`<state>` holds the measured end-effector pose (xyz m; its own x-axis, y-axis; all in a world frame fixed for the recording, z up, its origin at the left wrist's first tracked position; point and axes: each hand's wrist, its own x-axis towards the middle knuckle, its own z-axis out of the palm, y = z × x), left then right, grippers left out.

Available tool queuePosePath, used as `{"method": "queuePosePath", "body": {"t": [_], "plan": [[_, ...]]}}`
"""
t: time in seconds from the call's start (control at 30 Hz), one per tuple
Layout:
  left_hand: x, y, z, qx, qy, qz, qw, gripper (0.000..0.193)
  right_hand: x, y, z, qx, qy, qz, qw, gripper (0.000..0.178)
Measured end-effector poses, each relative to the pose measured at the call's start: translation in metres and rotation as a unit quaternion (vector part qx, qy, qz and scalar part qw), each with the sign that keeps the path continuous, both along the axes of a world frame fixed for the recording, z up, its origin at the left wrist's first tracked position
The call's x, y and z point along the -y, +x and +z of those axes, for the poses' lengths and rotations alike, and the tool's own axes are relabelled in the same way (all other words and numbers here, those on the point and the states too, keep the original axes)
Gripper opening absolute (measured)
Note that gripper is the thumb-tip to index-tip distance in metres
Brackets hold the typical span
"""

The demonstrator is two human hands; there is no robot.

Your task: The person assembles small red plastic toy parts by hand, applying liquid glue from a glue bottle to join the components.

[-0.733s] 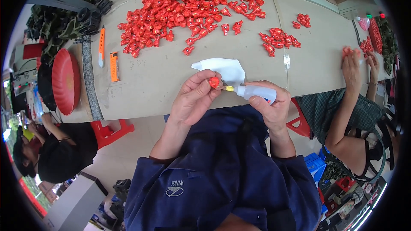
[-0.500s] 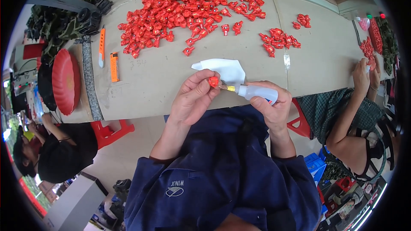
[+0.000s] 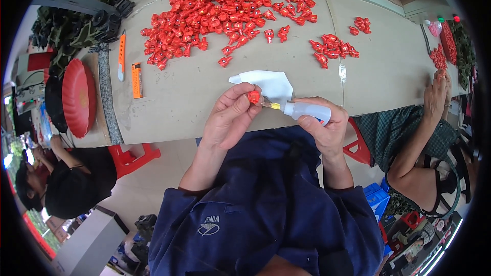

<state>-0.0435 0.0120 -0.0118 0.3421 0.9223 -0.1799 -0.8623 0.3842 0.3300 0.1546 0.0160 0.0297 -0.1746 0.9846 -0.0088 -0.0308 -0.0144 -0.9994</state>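
Between the thumb and fingers of my left hand (image 3: pixel 231 115) is a small red plastic part (image 3: pixel 253 97). My right hand (image 3: pixel 327 125) is wrapped round a translucent squeeze bottle (image 3: pixel 308 111) with a yellow-based fine nozzle (image 3: pixel 275 106). The bottle lies nearly level, its tip pointing left at the red part and very close to it; whether they touch I cannot tell. Under and behind my hands a white sheet (image 3: pixel 268 83) lies on the table (image 3: pixel 194 97). A large heap of similar red parts (image 3: pixel 204 20) covers the far side.
Smaller clusters of red parts (image 3: pixel 332 48) sit to the right. At the left lie an orange utility knife (image 3: pixel 121 56), an orange box-shaped item (image 3: pixel 137 80) and a red fluted tray (image 3: pixel 79 98). A co-worker's hands (image 3: pixel 437 94) work at the right; another person (image 3: pixel 76 179) sits left.
My left hand and the red part have shifted very slightly left, away from the nozzle. The bottle stays almost still. The co-worker's hands at the right have moved a little.
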Motion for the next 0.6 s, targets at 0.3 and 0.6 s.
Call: {"method": "queuePosePath", "body": {"t": [0.3,0.6], "plan": [[0.0008,0.0000,-0.0013,0.002,-0.008,0.002,1.000,0.020,0.0001,0.0000,-0.0006,-0.006,-0.010,-0.008,1.000,0.024],[0.0013,0.0013,0.0034,-0.024,-0.006,0.014,1.000,0.020,-0.0005,-0.0001,0.0018,0.013,0.011,-0.020,1.000,0.025]]}}
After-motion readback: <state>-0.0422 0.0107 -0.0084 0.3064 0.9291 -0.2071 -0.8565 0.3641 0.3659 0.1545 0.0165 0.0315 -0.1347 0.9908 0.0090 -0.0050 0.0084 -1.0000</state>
